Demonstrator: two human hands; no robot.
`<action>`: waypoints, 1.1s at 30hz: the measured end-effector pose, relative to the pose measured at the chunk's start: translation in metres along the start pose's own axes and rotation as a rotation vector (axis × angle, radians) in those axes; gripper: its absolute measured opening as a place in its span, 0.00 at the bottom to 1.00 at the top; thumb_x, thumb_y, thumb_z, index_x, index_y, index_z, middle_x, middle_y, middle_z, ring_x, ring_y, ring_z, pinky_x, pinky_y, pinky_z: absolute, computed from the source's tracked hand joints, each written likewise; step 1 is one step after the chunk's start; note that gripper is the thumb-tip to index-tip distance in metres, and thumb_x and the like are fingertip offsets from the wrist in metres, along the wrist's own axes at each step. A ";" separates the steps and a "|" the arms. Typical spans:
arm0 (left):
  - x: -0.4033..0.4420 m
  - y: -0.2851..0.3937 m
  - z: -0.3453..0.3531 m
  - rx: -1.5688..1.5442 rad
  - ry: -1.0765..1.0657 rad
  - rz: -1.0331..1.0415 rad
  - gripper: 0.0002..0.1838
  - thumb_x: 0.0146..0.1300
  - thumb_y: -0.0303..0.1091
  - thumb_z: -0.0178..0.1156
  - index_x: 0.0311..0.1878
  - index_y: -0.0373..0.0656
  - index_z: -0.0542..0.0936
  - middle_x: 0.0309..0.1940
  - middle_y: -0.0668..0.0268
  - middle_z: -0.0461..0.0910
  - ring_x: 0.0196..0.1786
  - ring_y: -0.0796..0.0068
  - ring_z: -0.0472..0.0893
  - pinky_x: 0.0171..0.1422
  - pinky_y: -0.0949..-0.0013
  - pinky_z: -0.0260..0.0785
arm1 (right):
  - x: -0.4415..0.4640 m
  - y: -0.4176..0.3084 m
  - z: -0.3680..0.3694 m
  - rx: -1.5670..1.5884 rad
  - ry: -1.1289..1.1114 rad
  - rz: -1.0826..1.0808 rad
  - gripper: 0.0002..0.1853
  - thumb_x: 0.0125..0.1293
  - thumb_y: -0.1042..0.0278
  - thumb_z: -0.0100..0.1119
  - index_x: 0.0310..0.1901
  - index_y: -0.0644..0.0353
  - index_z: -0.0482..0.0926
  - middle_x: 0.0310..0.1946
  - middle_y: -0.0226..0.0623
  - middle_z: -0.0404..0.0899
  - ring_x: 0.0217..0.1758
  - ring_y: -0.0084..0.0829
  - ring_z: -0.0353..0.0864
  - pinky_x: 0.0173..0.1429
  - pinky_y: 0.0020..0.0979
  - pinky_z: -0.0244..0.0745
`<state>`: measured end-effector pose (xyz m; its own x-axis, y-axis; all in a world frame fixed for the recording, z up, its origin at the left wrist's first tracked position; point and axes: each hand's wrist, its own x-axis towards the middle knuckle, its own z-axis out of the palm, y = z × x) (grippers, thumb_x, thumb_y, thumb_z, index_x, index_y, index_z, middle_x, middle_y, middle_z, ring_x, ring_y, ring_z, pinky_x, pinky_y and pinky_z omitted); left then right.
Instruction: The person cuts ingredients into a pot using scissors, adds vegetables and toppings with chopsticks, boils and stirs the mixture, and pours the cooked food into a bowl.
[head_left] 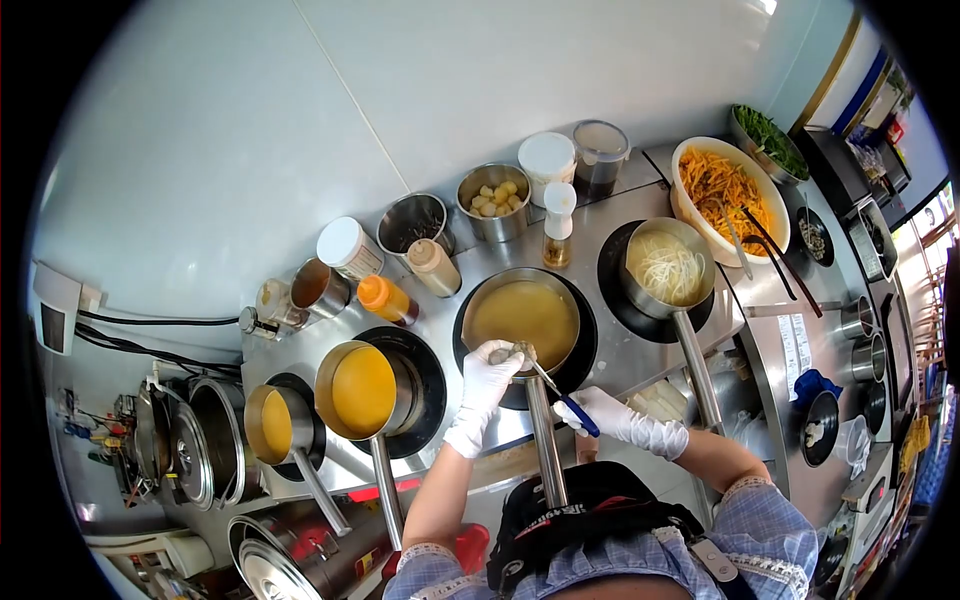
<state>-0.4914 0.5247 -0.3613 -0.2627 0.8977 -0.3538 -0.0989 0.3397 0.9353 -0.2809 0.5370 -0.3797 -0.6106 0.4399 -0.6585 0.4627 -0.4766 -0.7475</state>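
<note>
My left hand, in a white glove, pinches a small greyish lump of food over the near rim of the middle saucepan. Cloudy, pale brown broth fills that pan. In my gloved right hand are scissors with blue handles. Their metal blades point up and left, reaching the lump. Whether the blades are parted cannot be made out. The pan's long handle runs toward me, below and between both hands.
To the right, a pan of pale noodles sits on a burner. Two pans of yellow soup stand left, handles toward me. Behind are an orange-capped bottle, a pot of pale chunks and a bowl of orange shreds with tongs.
</note>
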 end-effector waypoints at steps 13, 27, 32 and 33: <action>0.044 -0.015 -0.009 0.025 0.006 -0.032 0.08 0.55 0.26 0.65 0.37 0.34 0.79 0.22 0.70 0.77 0.21 0.85 0.72 0.22 0.81 0.62 | 0.022 -0.017 0.001 0.218 0.084 0.081 0.14 0.64 0.57 0.59 0.31 0.60 0.77 0.16 0.24 0.68 0.13 0.18 0.64 0.17 0.20 0.57; 0.049 -0.024 -0.030 -0.531 -0.092 -0.155 0.16 0.63 0.29 0.57 0.51 0.30 0.74 0.43 0.53 0.80 0.42 0.67 0.81 0.31 0.76 0.69 | -0.001 -0.016 -0.023 0.326 0.011 -0.058 0.21 0.64 0.47 0.56 0.31 0.61 0.75 0.18 0.26 0.71 0.17 0.21 0.71 0.23 0.20 0.64; 0.027 -0.010 -0.039 -0.652 -0.278 -0.098 0.23 0.64 0.45 0.56 0.52 0.35 0.73 0.48 0.53 0.79 0.51 0.61 0.79 0.34 0.77 0.68 | -0.013 -0.003 -0.001 0.220 -0.128 -0.157 0.21 0.65 0.45 0.52 0.35 0.59 0.75 0.20 0.24 0.70 0.24 0.18 0.69 0.27 0.20 0.61; 0.026 -0.013 -0.041 -0.674 -0.278 -0.106 0.21 0.63 0.46 0.57 0.50 0.38 0.76 0.47 0.54 0.79 0.53 0.57 0.79 0.33 0.76 0.67 | -0.015 -0.003 0.003 0.176 -0.145 -0.115 0.22 0.66 0.44 0.50 0.34 0.58 0.75 0.20 0.23 0.70 0.23 0.18 0.69 0.27 0.21 0.61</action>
<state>-0.5360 0.5325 -0.3823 0.0255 0.9380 -0.3456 -0.7022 0.2629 0.6616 -0.2748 0.5298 -0.3667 -0.7444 0.3911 -0.5412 0.2739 -0.5602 -0.7817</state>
